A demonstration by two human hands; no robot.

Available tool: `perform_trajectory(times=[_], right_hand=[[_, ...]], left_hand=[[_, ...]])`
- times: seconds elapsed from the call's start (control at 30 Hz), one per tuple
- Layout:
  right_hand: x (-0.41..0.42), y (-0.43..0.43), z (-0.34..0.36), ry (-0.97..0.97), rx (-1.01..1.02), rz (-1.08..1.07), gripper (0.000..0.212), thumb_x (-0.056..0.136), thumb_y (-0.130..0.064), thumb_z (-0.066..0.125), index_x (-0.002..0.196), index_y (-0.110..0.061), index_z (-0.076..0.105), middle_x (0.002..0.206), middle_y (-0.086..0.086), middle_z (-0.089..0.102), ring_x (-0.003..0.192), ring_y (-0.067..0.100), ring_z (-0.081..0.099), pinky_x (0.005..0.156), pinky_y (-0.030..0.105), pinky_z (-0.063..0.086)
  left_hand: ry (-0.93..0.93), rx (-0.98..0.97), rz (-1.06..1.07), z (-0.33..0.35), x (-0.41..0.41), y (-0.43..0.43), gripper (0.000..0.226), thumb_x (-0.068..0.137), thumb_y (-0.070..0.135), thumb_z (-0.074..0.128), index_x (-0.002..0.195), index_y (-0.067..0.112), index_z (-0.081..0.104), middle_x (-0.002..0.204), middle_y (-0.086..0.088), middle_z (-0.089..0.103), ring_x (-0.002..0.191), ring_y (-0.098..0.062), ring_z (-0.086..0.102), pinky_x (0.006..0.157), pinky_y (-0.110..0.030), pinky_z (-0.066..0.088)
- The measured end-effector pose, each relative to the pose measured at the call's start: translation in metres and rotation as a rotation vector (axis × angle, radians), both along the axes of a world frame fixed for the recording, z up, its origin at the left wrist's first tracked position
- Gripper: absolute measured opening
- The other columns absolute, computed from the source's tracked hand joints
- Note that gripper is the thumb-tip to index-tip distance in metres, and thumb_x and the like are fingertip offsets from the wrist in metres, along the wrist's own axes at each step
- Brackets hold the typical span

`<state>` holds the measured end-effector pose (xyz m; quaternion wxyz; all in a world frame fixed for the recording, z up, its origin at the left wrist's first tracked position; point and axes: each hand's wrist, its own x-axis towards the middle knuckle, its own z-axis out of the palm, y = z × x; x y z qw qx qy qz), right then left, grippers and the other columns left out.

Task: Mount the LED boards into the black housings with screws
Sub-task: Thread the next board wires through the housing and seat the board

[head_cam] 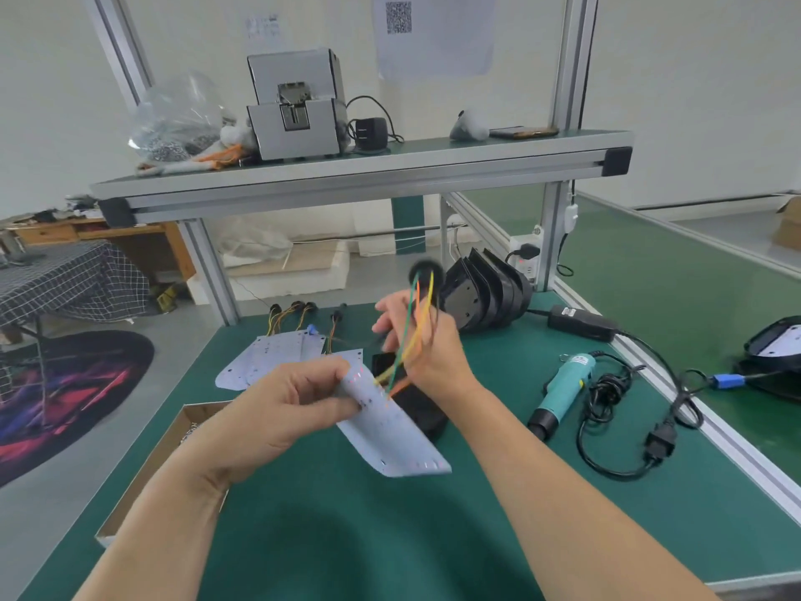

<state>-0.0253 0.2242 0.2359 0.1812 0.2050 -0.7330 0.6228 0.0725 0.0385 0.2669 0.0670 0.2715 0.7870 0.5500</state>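
Observation:
My left hand (277, 409) grips the upper edge of a white LED board (390, 431) and holds it tilted above the green bench. My right hand (427, 340) pinches the board's green, yellow and orange wires (411, 336), which run up to a black round connector (424, 273). Beneath the board a black housing (418, 409) lies on the mat, partly hidden. Several more LED boards (268, 357) with wire tails lie farther back to the left. A stack of black housings (485, 292) stands behind my right hand.
A teal electric screwdriver (563, 392) with a coiled black cable (607, 422) lies to the right, beside a black power adapter (581, 323). A cardboard box (151, 461) sits at the left edge. A shelf (359, 167) overhead carries a grey screw feeder (297, 110).

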Motion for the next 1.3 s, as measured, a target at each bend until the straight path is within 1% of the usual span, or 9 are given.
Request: perform_trajectory(times=[0.23,0.33,0.43,0.57,0.67,0.8,1.0,1.07,1.3], right_hand=[[0.014,0.012,0.062,0.02,-0.3,0.116,0.022,0.103,-0.024,0.055,0.085,-0.016,0.062,0.061,-0.001,0.061,0.045,0.007,0.046,0.048,0.018,0.037],[0.014,0.005,0.068,-0.094,-0.439,0.268,0.017,0.103,-0.01,0.054,0.089,-0.014,0.064,0.073,-0.001,0.066,0.061,0.01,0.055,0.061,0.022,0.047],[0.006,0.009,0.059,-0.22,-0.613,0.385,0.021,0.104,-0.01,0.052,0.1,-0.017,0.071,0.088,-0.003,0.068,0.065,0.009,0.054,0.068,0.026,0.045],[-0.005,0.02,0.013,-0.293,0.0,0.195,0.059,0.086,0.019,0.046,0.132,-0.013,0.062,0.117,-0.004,0.063,0.061,0.009,0.057,0.063,0.022,0.047],[0.002,0.009,-0.029,-0.25,0.428,0.242,0.064,0.084,0.013,0.049,0.14,-0.018,0.054,0.093,-0.012,0.061,0.055,0.001,0.05,0.057,0.009,0.042],[-0.008,-0.005,-0.046,-0.209,0.287,0.051,0.023,0.1,-0.005,0.053,0.119,-0.008,0.066,0.101,0.009,0.067,0.085,0.016,0.064,0.086,0.025,0.051],[-0.036,0.034,-0.013,-0.138,-0.26,-0.137,0.019,0.102,-0.013,0.055,0.085,-0.014,0.063,0.072,-0.001,0.071,0.063,0.012,0.07,0.063,0.025,0.058],[-0.047,0.05,-0.006,-0.093,-0.251,-0.253,0.02,0.102,-0.015,0.056,0.083,-0.014,0.062,0.071,-0.001,0.071,0.06,0.011,0.069,0.058,0.019,0.054],[-0.067,0.06,-0.026,-0.139,0.041,-0.295,0.026,0.103,-0.014,0.054,0.081,0.001,0.058,0.074,0.014,0.071,0.055,0.008,0.069,0.063,0.03,0.06]], left_hand=[[-0.252,0.446,0.275,-0.021,-0.04,0.012,0.032,0.093,0.027,0.054,0.122,0.02,0.063,0.128,-0.001,0.068,0.11,-0.017,0.064,0.097,-0.047,0.042],[-0.397,0.601,0.148,-0.024,-0.048,0.033,0.042,0.096,0.026,0.048,0.136,0.018,0.052,0.143,-0.007,0.057,0.129,-0.029,0.052,0.108,-0.055,0.037],[-0.387,0.808,0.126,-0.017,-0.05,0.046,0.026,0.096,0.025,0.048,0.119,0.021,0.06,0.124,0.002,0.067,0.112,-0.017,0.063,0.097,-0.042,0.051],[-0.378,1.047,0.118,0.005,-0.054,0.04,0.011,0.095,0.033,0.049,0.098,0.025,0.058,0.091,0.004,0.065,0.089,-0.017,0.06,0.076,-0.032,0.056],[-0.422,1.163,0.035,0.022,-0.054,0.043,0.023,0.104,0.035,0.041,0.09,0.026,0.057,0.08,0.007,0.063,0.08,-0.014,0.059,0.068,-0.028,0.053],[-0.425,1.183,0.011,0.031,-0.05,0.053,0.036,0.105,0.037,0.039,0.087,0.022,0.067,0.081,0.005,0.062,0.08,-0.015,0.059,0.067,-0.027,0.05],[-0.508,1.224,0.383,0.022,-0.06,0.029,0.026,0.103,0.026,0.047,0.104,0.012,0.069,0.094,-0.002,0.074,0.083,-0.014,0.074,0.068,-0.029,0.06],[-0.611,1.11,0.529,0.002,-0.066,0.031,0.019,0.103,0.019,0.049,0.105,0.008,0.064,0.082,-0.002,0.073,0.069,-0.014,0.071,0.078,-0.039,0.056],[-0.814,0.746,0.748,-0.077,-0.084,0.064,0.035,0.101,0.0,0.048,0.135,-0.006,0.053,0.136,-0.022,0.058,0.117,-0.036,0.058,0.092,-0.053,0.044]])
